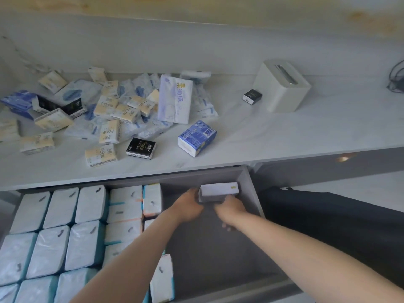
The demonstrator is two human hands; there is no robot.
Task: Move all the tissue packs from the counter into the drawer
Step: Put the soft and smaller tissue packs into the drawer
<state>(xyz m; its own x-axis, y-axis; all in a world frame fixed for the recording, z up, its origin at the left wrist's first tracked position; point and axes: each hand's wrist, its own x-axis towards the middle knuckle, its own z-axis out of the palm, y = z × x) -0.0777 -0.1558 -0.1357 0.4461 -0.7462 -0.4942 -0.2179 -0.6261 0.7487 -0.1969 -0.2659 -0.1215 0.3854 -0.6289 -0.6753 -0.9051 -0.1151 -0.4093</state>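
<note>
Both of my hands are inside the open drawer (254,193), at its far right corner. Between them is a pale lilac tissue pack (218,190). My left hand (189,207) grips the pack's left end and my right hand (230,209) holds it from below on the right. Several larger white packs (65,226) fill the drawer's left half in rows. On the counter (284,136) lies a heap of small packs (105,106), a big white and purple pack (175,98), a blue pack (196,137) and a black pack (141,148).
A white square tissue box (282,85) stands at the back right of the counter, with a small black pack (252,96) beside it. Dark cables (396,80) lie at the far right edge. A dark bag or cloth (328,215) sits right of the drawer.
</note>
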